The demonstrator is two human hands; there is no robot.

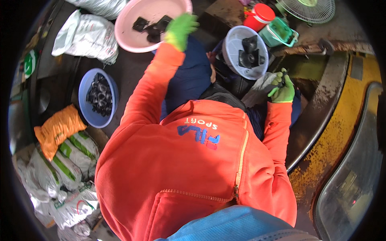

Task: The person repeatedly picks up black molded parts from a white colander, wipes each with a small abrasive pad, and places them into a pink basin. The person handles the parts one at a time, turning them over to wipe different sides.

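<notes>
My left hand (181, 32), in a green glove, hangs over the right rim of the pink basin (124, 30), fingers stretched out and apart. Several black moulded pieces (154, 32) lie in that basin's shallow water. My right hand (284, 90), gloved as well, is closed on a small black piece (284, 74) beside a grey cloth (261, 86) over my leg. Just beyond it, a pale lavender basin (233, 56) carries several black pieces (249, 58) with square bases and rounded parts.
At left a blue basin (83, 100) is filled with black cup-like pieces. White sacks (86, 36), an orange bag (60, 130) and wrapped packs (60, 168) line that side. A red jug (261, 17), green basket (277, 32) and fan (309, 8) stand far right; a rusty yellow metal edge (341, 120) curves nearby.
</notes>
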